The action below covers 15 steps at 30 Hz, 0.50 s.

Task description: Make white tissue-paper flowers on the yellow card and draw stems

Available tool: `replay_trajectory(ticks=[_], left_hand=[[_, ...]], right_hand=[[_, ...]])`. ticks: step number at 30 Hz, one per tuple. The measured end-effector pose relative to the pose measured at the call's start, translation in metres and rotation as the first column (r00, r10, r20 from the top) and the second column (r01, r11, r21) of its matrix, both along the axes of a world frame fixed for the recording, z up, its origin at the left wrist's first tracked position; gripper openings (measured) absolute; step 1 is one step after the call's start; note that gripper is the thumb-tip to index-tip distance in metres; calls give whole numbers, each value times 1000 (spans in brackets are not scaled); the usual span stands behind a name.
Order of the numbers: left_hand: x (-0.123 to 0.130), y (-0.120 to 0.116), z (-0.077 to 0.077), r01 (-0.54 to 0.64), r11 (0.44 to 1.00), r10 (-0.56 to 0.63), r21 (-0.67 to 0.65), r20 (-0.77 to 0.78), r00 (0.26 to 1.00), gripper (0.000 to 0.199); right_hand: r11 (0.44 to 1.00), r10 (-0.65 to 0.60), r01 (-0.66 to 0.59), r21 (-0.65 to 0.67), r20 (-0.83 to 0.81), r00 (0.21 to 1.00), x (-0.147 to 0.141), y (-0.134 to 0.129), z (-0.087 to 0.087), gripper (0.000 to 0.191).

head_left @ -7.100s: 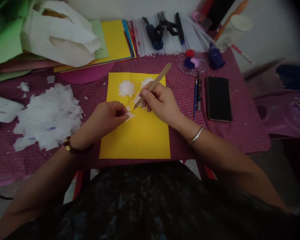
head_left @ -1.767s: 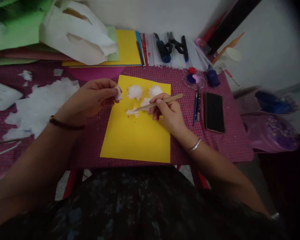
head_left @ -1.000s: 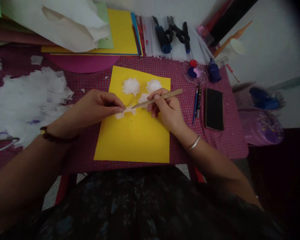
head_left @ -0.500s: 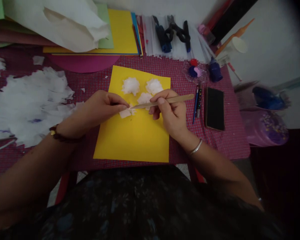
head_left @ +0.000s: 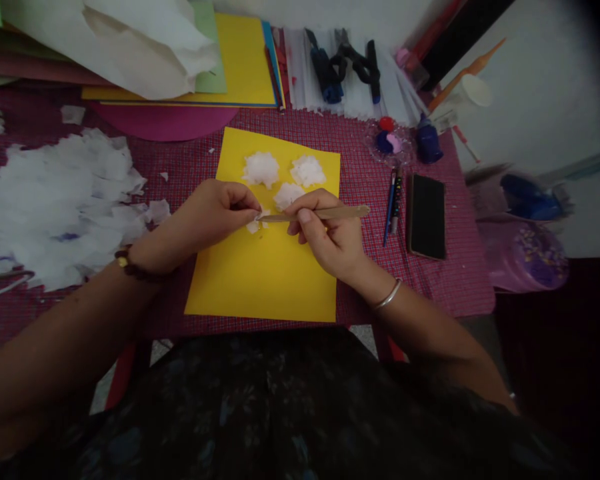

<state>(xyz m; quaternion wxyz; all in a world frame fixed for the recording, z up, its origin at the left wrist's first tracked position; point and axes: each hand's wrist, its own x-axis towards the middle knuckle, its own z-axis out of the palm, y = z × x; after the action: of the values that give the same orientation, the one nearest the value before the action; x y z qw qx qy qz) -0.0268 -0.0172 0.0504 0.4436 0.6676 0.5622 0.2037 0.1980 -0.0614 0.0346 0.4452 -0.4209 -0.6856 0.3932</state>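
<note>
My right hand [head_left: 333, 233] is closed round a flat wooden stick [head_left: 347, 212], whose narrow end reaches left to my other fingertips. My left hand [head_left: 230, 208] pinches a small white paper piece [head_left: 253, 227] against that end, the paper mostly covered by the fingers. Both hands are over a yellow sheet [head_left: 260, 280] lying on the table. On its upper half sit three white paper clumps with ragged edges: one at the left [head_left: 261, 169], another at the right [head_left: 307, 171], and a lower clump [head_left: 288, 195] close to my right fingers.
Left lies a big heap of white paper pieces [head_left: 55, 207]. Coloured sheets [head_left: 245, 60] are stacked behind. Right of the yellow sheet are a blue brush [head_left: 390, 207], a black phone [head_left: 427, 217], a purple bottle [head_left: 429, 140] and a paint palette [head_left: 390, 140]. Black clamps [head_left: 355, 63] rest at the back.
The white paper at my left fingertips has gone from spread out to gathered and mostly hidden. My right hand has shifted slightly left, and the stick lies flatter.
</note>
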Motion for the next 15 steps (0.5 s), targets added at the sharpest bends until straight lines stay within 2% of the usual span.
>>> replay_trajectory(ticks=[2,5,7,11,15], left_hand=[[-1,0,0,2,1000,-2,14,-8,1000,15],[-2,-1,2,1,1000,0,9,-34,999,17],[-2,-1,3,-9,1000,9,5,-42,999,16],[0,1,0,-7,1000,6,-2,-32,999,16],[2,1,-4,4,1000,-4,-4,-22,1000,19]], right_hand=[[998,-61,61,-5,-18,998,0,-2,2,45],[992,-108,114,55,-111,988,0,-5,4,38],[993,-65,77,95,-118,991,0,-5,4,34],[998,38,-40,43,47,998,1,-1,2,37],[996,60,-66,52,107,993,1,2,0,34]])
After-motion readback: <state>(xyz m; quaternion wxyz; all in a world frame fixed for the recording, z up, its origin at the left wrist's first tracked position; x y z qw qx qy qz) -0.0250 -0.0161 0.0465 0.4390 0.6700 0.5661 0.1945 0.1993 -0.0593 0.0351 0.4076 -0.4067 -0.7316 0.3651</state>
